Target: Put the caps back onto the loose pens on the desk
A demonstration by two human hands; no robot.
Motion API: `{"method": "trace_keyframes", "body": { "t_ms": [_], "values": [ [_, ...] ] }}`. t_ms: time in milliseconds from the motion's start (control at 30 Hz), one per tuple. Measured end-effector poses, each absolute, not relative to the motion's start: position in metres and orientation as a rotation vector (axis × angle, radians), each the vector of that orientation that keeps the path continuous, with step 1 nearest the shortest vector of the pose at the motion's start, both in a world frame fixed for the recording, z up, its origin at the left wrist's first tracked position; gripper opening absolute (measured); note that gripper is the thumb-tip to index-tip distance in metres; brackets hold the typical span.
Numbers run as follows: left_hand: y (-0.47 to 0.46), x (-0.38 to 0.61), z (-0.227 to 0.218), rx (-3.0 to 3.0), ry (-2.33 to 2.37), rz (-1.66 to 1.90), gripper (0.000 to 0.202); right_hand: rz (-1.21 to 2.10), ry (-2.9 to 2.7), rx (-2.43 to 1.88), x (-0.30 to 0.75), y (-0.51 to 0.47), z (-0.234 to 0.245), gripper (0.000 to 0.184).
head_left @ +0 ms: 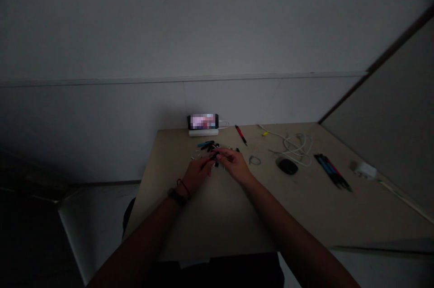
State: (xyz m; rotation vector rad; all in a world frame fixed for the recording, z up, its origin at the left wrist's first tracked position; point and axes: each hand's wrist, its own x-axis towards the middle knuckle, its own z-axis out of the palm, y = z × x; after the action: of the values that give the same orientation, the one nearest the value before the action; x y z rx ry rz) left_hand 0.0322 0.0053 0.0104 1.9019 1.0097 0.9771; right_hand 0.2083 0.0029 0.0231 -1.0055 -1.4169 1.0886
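Note:
My left hand (197,172) is closed around a slim dark pen part (214,156) over the middle of the table. From the other side my right hand (234,162) meets it, thumb and fingers pinched at the end of the same part. Whether a second piece sits in the right fingers is too dark to tell. Just behind the hands lie loose black and blue pen parts (205,144). Several tiny pale pieces are scattered around them, partly hidden by my fingers.
A lit phone (203,121) leans over a white block (203,133) by the wall. A red and black pen (241,135), a small cable loop (255,160), a white cable (292,145), a black mouse (288,166), several pens (332,172) and a white plug (366,170) lie rightward.

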Motion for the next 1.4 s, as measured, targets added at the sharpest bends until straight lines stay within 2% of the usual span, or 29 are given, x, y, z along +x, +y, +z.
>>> {"method": "trace_keyframes", "body": {
  "t_ms": [167,333,567,733,1000,1300,1400],
  "values": [
    [0.0055,0.0318,0.0105,1.917,1.021,0.963,0.043,1.073,-1.393,-1.009,0.2077,0.0034,0.0236,0.037],
    [0.0046,0.0321,0.0111,1.907,1.017,0.929,0.037,1.009,-1.377,-1.037,0.2077,0.0048,0.0194,0.032],
    [0.0036,0.0314,0.0135,1.945,1.047,0.961,0.034,0.934,-1.363,-1.128,0.2079,0.0064,0.0164,0.034],
    [0.0032,0.0305,0.0151,1.923,1.025,1.008,0.036,1.019,-1.36,-1.035,0.2067,0.0035,0.0218,0.041],
    [0.0021,0.031,0.0103,1.904,0.997,1.05,0.031,1.006,-1.372,-1.071,0.2097,0.0046,0.0198,0.035],
    [0.0021,0.032,0.0102,1.855,0.994,1.059,0.031,1.059,-1.378,-1.002,0.2073,0.0021,0.0229,0.042],
    [0.0017,0.0322,0.0105,1.857,0.998,1.074,0.03,1.039,-1.393,-1.033,0.2081,0.0034,0.0206,0.039]
  ]
}}
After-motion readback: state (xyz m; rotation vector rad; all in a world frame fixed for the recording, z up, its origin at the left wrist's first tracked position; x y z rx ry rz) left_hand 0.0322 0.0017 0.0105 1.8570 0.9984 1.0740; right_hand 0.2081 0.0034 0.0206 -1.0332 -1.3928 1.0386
